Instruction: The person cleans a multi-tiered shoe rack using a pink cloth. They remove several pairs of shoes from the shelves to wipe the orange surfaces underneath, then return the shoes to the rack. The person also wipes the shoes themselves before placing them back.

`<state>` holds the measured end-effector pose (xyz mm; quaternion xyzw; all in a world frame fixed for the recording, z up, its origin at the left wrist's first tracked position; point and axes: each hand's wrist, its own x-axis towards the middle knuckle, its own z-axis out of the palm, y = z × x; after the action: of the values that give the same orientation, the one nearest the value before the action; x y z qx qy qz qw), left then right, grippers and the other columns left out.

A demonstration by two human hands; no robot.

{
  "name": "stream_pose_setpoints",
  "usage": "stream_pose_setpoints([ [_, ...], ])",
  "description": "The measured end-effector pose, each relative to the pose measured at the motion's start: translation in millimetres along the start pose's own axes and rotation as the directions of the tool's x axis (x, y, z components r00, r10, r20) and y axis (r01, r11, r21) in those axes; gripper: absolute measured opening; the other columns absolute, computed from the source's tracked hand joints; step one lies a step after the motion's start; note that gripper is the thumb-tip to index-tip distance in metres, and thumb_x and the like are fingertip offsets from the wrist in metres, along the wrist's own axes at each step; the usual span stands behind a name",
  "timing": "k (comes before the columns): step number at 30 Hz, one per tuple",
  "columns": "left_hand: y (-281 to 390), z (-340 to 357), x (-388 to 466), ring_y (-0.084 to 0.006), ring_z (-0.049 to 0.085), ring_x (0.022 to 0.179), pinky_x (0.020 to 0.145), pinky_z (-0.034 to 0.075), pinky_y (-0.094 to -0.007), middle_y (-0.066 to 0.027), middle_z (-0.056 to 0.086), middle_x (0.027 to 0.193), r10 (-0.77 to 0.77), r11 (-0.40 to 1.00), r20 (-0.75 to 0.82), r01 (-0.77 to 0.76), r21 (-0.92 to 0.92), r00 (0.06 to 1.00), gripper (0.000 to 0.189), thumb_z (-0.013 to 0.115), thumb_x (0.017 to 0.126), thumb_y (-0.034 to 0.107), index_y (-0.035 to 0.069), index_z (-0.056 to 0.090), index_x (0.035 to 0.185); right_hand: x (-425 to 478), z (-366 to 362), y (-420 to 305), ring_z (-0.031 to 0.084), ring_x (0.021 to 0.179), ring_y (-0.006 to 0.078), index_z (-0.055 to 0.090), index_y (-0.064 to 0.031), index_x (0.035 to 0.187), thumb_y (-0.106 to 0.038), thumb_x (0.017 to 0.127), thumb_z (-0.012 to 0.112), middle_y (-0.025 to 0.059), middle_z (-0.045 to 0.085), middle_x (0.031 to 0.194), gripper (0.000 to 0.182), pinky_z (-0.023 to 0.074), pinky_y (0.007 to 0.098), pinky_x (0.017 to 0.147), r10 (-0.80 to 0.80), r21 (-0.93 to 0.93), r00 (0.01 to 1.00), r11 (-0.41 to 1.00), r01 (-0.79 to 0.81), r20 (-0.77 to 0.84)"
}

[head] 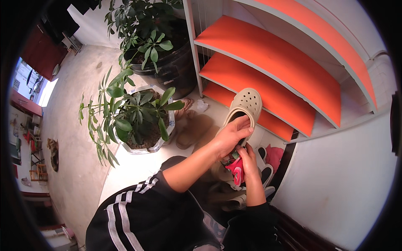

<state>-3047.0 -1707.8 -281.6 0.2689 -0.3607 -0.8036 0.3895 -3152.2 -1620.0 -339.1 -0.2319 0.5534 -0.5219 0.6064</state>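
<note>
A beige clog with small holes across its toe [247, 99] is held up in front of the orange shelves. My left hand [232, 135] reaches into its opening, the thumb lying over the near rim. Below it, my right hand [248, 160] grasps a crumpled red patterned cloth [236, 171] close to the clog's heel. Part of the cloth is hidden behind my fingers. On the floor under my hands lie several shoes, among them a white one with a dark insole [267, 174]; my arms cover some of them.
A shoe rack with orange shelves [251, 47] stands ahead, beside a white panel [333, 188]. To the left are a plant in a white octagonal pot [144, 150] and a larger black pot [176, 72]. Brown slippers [193, 130] and pink cloth [274, 157] lie on the floor.
</note>
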Motion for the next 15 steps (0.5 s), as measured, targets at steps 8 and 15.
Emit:
stream_pose_setpoints([
  [8,14,-71,-32,-0.0305,0.055,0.116,0.099,0.042,-0.0379,-0.0248,0.055,0.124,0.281,0.291,-0.133,0.048,0.956,0.950,0.072,0.065,0.087,0.041,-0.006,0.039,0.135,3,1,-17,0.065,0.088,0.0187,0.047,0.0003,0.128,-0.019,0.089,0.058,0.0120,0.061,0.108,0.045,0.0545,0.0305,0.075,-0.029,0.124,0.999,0.992,0.034,-0.039],
  [15,15,-75,-24,-0.0207,0.054,0.107,0.094,0.042,-0.0324,-0.0151,0.059,0.115,0.028,0.698,-0.203,0.127,0.705,0.979,0.060,0.052,0.093,0.045,-0.003,0.049,0.129,1,25,-25,0.057,0.109,0.0185,0.035,0.0005,0.140,-0.023,0.090,0.065,0.0144,0.055,0.124,0.063,0.0464,0.0291,0.093,-0.086,0.125,0.992,0.989,0.074,0.091],
])
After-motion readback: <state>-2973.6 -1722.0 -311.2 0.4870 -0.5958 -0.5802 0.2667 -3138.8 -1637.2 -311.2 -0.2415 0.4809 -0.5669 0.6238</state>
